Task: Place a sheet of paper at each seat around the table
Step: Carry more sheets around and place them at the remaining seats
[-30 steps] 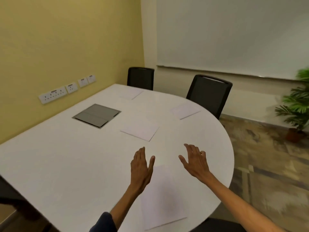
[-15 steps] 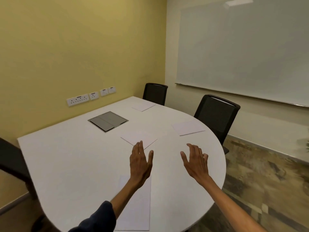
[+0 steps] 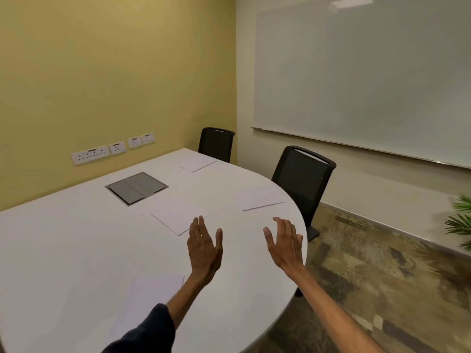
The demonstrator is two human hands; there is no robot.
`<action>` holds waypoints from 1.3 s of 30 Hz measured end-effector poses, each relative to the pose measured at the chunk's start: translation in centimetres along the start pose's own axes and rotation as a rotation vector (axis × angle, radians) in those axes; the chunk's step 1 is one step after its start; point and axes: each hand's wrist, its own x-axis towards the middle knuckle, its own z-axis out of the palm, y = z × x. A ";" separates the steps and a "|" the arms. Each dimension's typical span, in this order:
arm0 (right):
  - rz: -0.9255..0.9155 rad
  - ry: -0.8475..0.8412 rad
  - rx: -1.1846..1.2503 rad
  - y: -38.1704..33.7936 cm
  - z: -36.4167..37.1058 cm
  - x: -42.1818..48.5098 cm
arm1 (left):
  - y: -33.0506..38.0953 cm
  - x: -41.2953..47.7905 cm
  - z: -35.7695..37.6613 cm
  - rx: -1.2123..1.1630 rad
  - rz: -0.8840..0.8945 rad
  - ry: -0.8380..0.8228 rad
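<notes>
Hovering: left hand point(image 3: 204, 253), right hand point(image 3: 285, 245) empty | table point(image 3: 63, 250): four sheets point(image 3: 178, 217)

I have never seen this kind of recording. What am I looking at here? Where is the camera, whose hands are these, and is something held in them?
There is no machine here. A person wears one camera on the head, so you see what they see, looking forward and down. The left hand and the right hand are the person's own, both open above the white table, with nothing in either grip. Four sheets lie on the table: one before the far chair at, one before the near chair at, one in the middle, and one nearest the person. A grey panel is set into the tabletop. On the walls are sockets and a whiteboard.
</notes>
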 end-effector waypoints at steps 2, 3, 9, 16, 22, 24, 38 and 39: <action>-0.020 -0.004 0.032 1.3 1.0 1.4 | 0.6 1.0 1.8 0.017 -0.005 0.016; -0.035 -0.005 0.048 1.8 1.5 2.3 | 0.9 1.6 2.6 0.032 -0.013 0.025; -0.117 -0.081 0.108 4.1 5.8 9.4 | 0.8 7.6 8.4 0.101 -0.063 0.095; -0.169 -0.177 0.126 6.4 10.0 19.0 | 0.4 15.2 14.0 0.073 -0.233 0.139; -0.215 -0.262 0.148 5.6 13.6 25.5 | -1.4 19.4 15.0 0.112 -0.337 0.208; -0.235 -0.315 0.162 4.7 15.5 26.9 | -2.8 20.4 15.1 0.136 -0.384 0.233; -0.355 -0.622 0.299 -1.3 31.5 35.8 | -9.8 26.1 17.4 0.201 -0.764 0.362; -0.383 -0.648 0.286 -1.4 32.4 36.2 | -10.1 26.5 17.6 0.200 -0.776 0.369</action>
